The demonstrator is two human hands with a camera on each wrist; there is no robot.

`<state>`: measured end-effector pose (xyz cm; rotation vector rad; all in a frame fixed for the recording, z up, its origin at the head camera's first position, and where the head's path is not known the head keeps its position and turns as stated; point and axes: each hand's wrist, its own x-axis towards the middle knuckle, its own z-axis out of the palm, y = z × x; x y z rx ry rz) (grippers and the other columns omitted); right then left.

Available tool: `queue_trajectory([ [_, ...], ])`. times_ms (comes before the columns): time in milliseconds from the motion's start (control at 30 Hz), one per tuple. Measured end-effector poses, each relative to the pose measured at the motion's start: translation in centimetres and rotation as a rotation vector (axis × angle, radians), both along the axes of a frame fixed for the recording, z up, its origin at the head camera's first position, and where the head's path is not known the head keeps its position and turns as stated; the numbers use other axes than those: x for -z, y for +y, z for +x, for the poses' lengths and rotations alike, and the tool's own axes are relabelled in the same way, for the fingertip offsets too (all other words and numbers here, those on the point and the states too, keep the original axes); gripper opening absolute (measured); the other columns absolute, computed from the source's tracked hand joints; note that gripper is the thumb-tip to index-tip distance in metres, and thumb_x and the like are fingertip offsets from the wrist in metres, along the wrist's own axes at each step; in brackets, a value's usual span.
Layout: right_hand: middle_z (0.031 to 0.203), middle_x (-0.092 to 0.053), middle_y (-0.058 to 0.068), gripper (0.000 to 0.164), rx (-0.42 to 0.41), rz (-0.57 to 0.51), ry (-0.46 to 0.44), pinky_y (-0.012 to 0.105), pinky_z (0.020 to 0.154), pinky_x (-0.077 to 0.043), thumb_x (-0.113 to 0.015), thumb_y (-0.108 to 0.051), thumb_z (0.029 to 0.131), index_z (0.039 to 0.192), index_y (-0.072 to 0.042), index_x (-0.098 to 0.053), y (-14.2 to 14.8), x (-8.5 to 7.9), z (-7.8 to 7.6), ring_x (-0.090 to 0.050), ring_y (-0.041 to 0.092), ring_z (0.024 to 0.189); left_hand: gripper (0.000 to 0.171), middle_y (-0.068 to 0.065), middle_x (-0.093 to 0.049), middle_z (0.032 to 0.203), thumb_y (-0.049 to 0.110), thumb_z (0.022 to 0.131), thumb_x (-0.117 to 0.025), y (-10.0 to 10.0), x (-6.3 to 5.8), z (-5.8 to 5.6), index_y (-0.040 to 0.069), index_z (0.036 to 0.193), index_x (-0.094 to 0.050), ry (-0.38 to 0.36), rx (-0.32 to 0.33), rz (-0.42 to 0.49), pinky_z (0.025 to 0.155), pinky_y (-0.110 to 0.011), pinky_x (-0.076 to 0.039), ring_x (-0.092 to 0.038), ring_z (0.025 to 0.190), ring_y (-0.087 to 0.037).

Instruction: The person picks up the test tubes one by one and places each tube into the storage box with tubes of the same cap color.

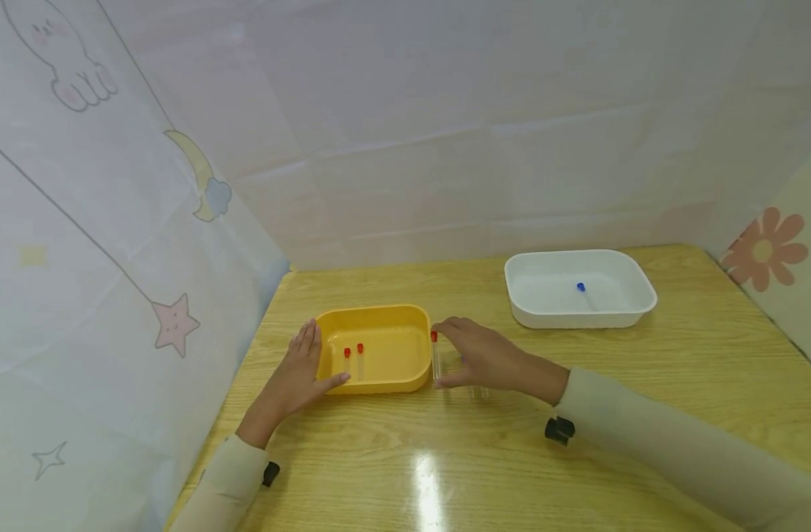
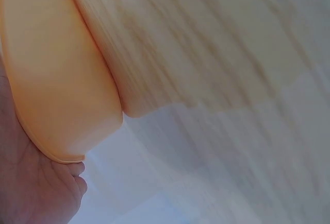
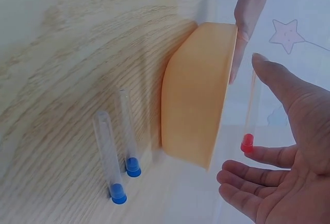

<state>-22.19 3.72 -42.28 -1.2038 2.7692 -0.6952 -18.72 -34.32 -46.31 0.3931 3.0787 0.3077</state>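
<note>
The right half of the yellow tray (image 1: 399,356) lay open from above; 2 red-capped tubes (image 1: 360,349) took up part of its left half, where the left hand (image 1: 296,379) covered the side rim; the right hand (image 1: 488,358), pinching 1 more tube (image 3: 251,112), blocked the right rim, with 2 blue-capped tubes (image 3: 109,154) on the table (image 1: 372,458) under it; bare table parted that hand from the white tray (image 1: 578,321).

On the wood-grain table (image 1: 352,465), a yellow rounded-rectangular plastic basin (image 1: 399,347) stands before and left of a white rounded-rectangular plastic basin (image 1: 578,320), which contains one blue-capped clear tube (image 1: 581,287). Two red-capped clear tubes (image 1: 360,360) lie in the yellow basin's left half. Just right of it, the right hand (image 1: 490,357) holds a third red-capped tube (image 1: 436,358); further right, two blue-capped clear tubes (image 3: 108,154) lie on the table.
</note>
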Motion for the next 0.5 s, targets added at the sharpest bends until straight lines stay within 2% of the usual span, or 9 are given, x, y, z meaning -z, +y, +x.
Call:
queue_trajectory([
  [233,0.143,-0.054,0.016,0.094,-0.010,-0.005,0.002,0.046,0.101,-0.052,-0.083,-0.055,0.079,0.147,0.000,-0.048,-1.0,-0.3,0.0,-0.054,0.032,0.129,0.116,-0.019,0.011,0.168,0.074,0.093,-0.051,0.0,0.1,-0.1,-0.007,0.159,0.000,0.000,-0.001,-0.001,0.123,-0.055,-0.006,0.006,0.155,-0.036],
  [500,0.143,-0.053,0.017,0.094,-0.015,-0.002,-0.010,0.045,0.099,-0.052,-0.083,-0.053,0.080,0.148,0.000,-0.046,-1.7,-0.2,-0.3,-0.055,0.032,0.128,0.117,-0.021,0.009,0.167,0.072,0.092,-0.054,0.2,0.1,-0.1,-0.008,0.159,-0.001,0.013,0.005,0.014,0.123,-0.057,-0.006,0.004,0.155,-0.038],
])
